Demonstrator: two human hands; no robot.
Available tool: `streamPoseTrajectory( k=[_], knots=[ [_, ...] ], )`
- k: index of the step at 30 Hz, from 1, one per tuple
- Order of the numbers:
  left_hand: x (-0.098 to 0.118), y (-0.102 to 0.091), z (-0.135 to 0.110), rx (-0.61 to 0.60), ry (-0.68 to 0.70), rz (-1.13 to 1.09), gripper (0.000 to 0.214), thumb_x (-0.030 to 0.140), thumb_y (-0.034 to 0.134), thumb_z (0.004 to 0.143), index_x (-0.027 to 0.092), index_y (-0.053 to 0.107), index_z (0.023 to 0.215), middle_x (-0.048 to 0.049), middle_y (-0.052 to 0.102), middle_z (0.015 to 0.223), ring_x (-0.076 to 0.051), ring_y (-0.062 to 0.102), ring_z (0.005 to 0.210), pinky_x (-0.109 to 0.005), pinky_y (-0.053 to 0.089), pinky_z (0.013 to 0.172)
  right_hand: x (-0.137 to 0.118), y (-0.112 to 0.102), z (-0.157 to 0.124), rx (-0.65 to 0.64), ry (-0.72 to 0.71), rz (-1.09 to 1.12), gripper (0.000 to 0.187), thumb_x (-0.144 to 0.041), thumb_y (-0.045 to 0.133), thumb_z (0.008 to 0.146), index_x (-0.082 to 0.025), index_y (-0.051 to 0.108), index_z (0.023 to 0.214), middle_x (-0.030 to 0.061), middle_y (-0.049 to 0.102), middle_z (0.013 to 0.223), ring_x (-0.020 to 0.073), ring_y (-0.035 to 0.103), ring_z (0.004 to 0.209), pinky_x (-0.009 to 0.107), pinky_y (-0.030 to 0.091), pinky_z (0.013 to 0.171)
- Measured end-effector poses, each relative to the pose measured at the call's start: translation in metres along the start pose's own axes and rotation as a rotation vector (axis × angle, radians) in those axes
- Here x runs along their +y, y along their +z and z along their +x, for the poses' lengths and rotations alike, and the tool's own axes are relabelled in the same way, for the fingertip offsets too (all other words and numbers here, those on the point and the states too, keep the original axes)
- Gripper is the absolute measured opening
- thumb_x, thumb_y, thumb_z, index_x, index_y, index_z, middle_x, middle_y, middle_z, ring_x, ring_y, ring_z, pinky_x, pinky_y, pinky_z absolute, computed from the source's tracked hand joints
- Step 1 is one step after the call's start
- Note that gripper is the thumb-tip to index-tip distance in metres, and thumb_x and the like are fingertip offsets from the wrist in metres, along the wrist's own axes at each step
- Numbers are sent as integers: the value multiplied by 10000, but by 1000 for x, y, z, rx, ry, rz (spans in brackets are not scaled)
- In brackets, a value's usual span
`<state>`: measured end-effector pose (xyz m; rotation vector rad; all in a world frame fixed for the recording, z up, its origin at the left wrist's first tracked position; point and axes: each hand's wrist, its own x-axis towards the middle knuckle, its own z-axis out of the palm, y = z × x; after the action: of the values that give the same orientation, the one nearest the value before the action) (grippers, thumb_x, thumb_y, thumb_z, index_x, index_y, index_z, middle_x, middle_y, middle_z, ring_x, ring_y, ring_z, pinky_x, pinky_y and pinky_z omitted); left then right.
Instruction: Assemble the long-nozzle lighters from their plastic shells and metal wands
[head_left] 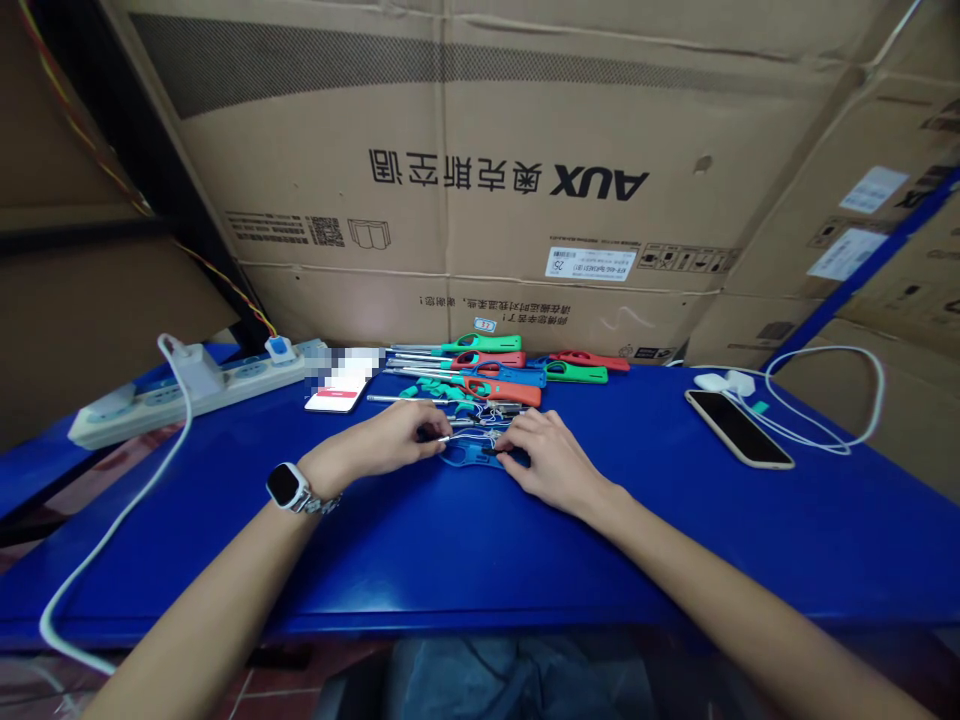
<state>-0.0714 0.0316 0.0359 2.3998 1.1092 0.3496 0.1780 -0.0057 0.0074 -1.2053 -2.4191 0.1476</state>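
Note:
A blue lighter handle shell (466,456) lies on the blue table in front of me, between my hands. My left hand (394,438), with a watch on its wrist, pinches the end of a thin white wire (469,434) at the shell's left. My right hand (551,458) has its thumb and fingers closed at the shell's right end, around a small black part (491,451); the fingertips partly hide it. Just behind are opened lighter parts with white wires and metal tubes (397,400). Loose teal pieces (433,388) lie beside them.
Several stick lighters, among them an orange one (506,390) and a green one (487,343), lie at the back against a large cardboard box (495,230). A power strip (240,375) and a white-screened phone (345,382) are left; a dark phone (739,428) and charger cable (874,400) are right.

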Motion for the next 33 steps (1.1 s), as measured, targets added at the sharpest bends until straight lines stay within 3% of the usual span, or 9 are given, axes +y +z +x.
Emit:
streamPoseTrajectory(
  k=[11, 15, 20, 25, 33],
  knots=[
    [9, 7, 0, -33, -8, -29, 241, 285, 506, 901, 139, 688, 962, -53, 701, 833, -161, 603, 703, -270, 470, 674, 0, -14, -7, 60, -37, 37, 59, -190, 598, 915, -197, 656, 920, 49, 705, 957, 198, 583, 942, 347, 332, 819],
    [5, 5, -1, -18, -29, -32, 238, 305, 574, 868, 158, 667, 1030, -59, 697, 930, -188, 624, 807, -309, 497, 760, -7, -7, -7, 34, -67, 82, 61, -209, 598, 927, -205, 658, 922, 39, 712, 952, 197, 587, 951, 363, 342, 867],
    [16, 4, -1, 100, 95, 17, 161, 308, 620, 853, 176, 677, 927, -52, 650, 973, -196, 603, 866, -325, 471, 801, -6, 4, -4, 61, -73, 142, 52, -195, 608, 915, -198, 659, 906, 41, 712, 934, 193, 594, 917, 354, 376, 854],
    [22, 10, 2, 28, 151, 2, 127, 274, 616, 874, 182, 703, 881, -45, 658, 912, -181, 611, 831, -298, 461, 775, -2, 13, -2, 85, -83, 164, 58, -196, 613, 916, -200, 670, 908, 40, 716, 944, 188, 617, 916, 343, 388, 842],
    [11, 27, 5, 17, 121, 100, 140, 203, 586, 881, 203, 698, 966, -33, 714, 865, -167, 639, 755, -252, 451, 685, 4, 18, -4, 86, -159, 192, 137, -190, 571, 941, -192, 708, 941, 50, 693, 938, 156, 654, 842, 290, 475, 802]
  ],
)
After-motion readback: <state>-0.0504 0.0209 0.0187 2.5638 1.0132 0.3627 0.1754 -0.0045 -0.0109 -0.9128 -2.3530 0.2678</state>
